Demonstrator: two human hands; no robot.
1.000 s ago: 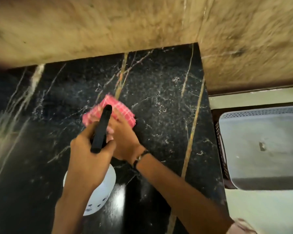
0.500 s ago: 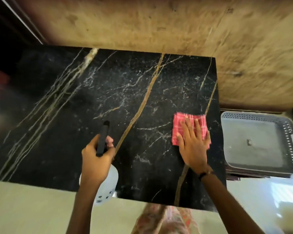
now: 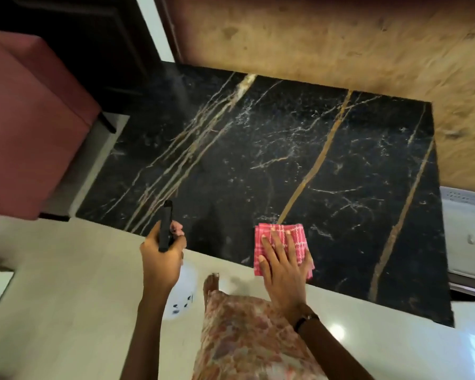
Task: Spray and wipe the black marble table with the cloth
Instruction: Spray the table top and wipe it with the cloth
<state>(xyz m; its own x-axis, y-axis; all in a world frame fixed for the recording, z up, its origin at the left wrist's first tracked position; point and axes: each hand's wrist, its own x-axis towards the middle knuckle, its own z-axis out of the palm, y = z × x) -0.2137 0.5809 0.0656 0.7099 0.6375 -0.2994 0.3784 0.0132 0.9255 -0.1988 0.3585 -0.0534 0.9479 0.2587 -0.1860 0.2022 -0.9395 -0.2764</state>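
Observation:
The black marble table (image 3: 299,165) with gold and white veins fills the middle of the view. A folded pink checked cloth (image 3: 299,234) lies on the table's near edge, with my right hand (image 3: 284,266) pressed flat on it, fingers spread. My left hand (image 3: 161,260) grips a white spray bottle (image 3: 184,293) by its black trigger head (image 3: 165,224), held over the floor just in front of the table's near edge, nozzle pointing toward the table. A faint mist hangs over the table's far left corner.
A dull red upholstered seat (image 3: 30,127) stands left of the table. A brown stone wall (image 3: 340,45) backs the table. A grey perforated plastic basket (image 3: 469,231) sits at the right edge. Pale floor tiles (image 3: 66,297), my foot and a floral garment (image 3: 247,338) lie below.
The view has pulled back and swung left. My right hand has slid the cloth from the table's right side toward its near edge. My left hand with the bottle has drawn back off the table.

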